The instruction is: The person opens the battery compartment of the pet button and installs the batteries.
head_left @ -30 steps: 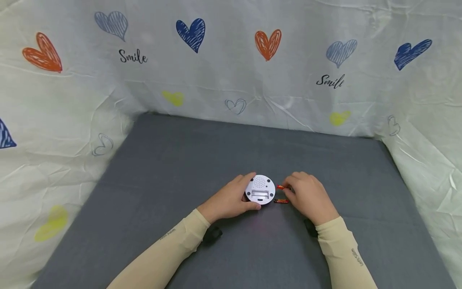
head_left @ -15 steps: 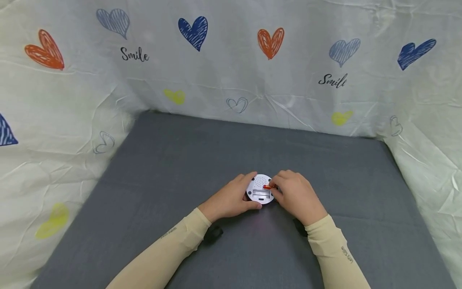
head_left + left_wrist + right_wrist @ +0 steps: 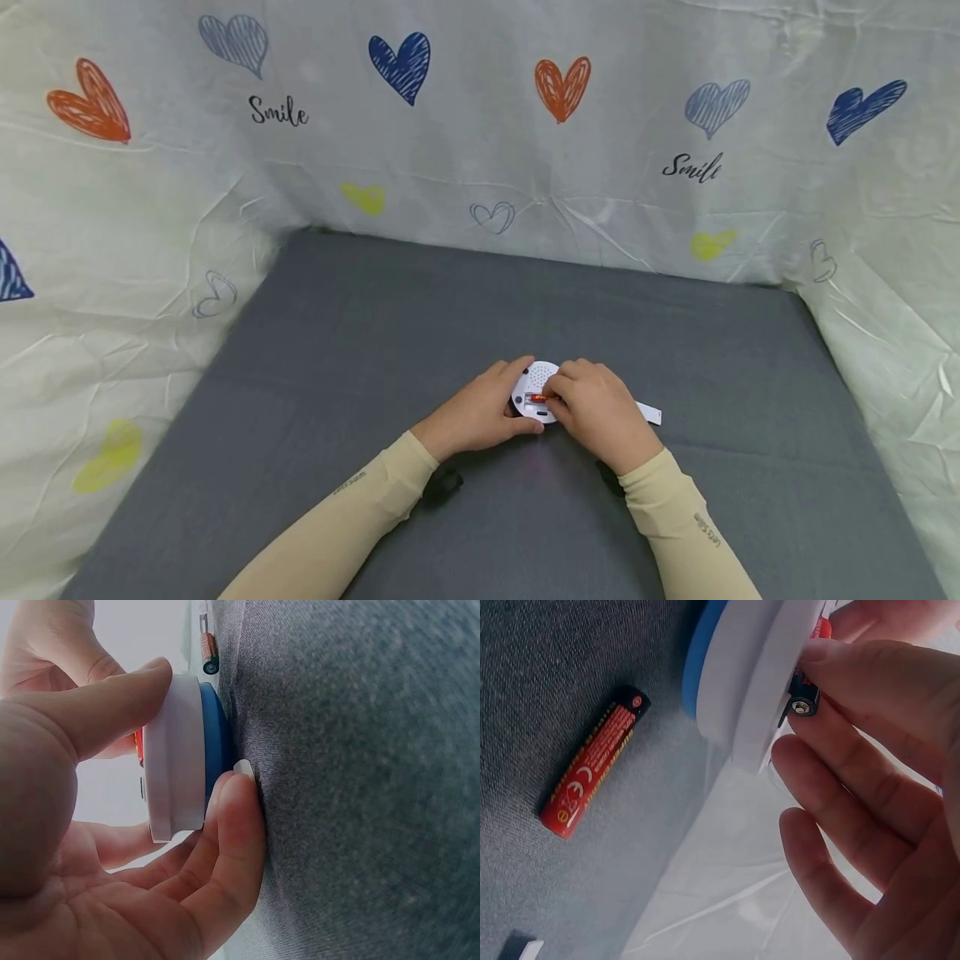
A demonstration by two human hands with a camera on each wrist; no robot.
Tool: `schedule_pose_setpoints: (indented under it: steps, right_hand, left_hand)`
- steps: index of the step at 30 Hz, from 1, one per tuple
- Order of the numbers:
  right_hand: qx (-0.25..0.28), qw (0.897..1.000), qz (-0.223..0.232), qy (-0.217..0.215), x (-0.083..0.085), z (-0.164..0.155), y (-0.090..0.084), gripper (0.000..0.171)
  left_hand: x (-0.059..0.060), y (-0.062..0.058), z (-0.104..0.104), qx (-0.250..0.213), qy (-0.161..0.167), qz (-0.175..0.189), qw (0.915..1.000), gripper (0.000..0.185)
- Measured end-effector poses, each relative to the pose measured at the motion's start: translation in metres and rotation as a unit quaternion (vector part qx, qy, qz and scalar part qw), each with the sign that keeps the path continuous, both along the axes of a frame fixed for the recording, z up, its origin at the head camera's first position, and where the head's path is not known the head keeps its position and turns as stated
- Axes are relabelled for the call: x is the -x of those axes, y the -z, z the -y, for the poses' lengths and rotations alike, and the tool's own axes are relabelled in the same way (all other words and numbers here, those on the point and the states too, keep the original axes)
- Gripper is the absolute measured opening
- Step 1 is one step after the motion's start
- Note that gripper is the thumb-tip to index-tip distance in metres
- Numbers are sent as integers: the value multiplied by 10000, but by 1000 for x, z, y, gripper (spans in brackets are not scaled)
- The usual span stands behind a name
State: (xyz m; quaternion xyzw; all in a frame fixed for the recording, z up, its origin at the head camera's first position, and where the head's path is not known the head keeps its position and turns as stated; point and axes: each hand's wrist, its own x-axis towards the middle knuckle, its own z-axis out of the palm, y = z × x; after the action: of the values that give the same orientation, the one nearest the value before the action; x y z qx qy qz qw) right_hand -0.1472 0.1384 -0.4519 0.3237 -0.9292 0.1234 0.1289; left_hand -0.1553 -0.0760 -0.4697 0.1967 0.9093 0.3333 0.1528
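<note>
The left hand point(image 3: 480, 414) grips the round white device point(image 3: 534, 385) by its rim, flat on the grey mat point(image 3: 360, 350) (blue side down). The right hand point(image 3: 592, 408) pinches a red battery point(image 3: 808, 688) at the device's open slot. Just beyond lie a spare battery point(image 3: 592, 771) and a white cover point(image 3: 649, 412).

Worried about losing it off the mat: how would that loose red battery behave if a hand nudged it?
The spare battery is a smooth cylinder lying on its side, so it would probably roll if pushed sideways. The grey mat looks textured, which may slow it. It looks rigid and small, likely easy to pinch.
</note>
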Motion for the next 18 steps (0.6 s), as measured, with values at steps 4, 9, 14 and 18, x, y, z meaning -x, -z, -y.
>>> schedule_pose_setpoints:
  steps: [4, 9, 14, 18]
  right_hand:
    - [42, 10000, -48, -21, 0, 2, 1, 11]
    - [77, 10000, -7, -9, -1, 1, 2, 10]
    - [200, 9997, 108, 72, 0, -3, -1, 13]
    - [409, 9980, 241, 426, 1, -8, -5, 16]
  left_hand:
    - [0, 0, 1, -30, 14, -33, 10000, 95]
    - [0, 0, 1, -45, 16, -49, 10000, 95]
    - [0, 0, 1, 23, 1, -53, 10000, 94]
    - [1, 0, -1, 112, -29, -40, 9999, 95]
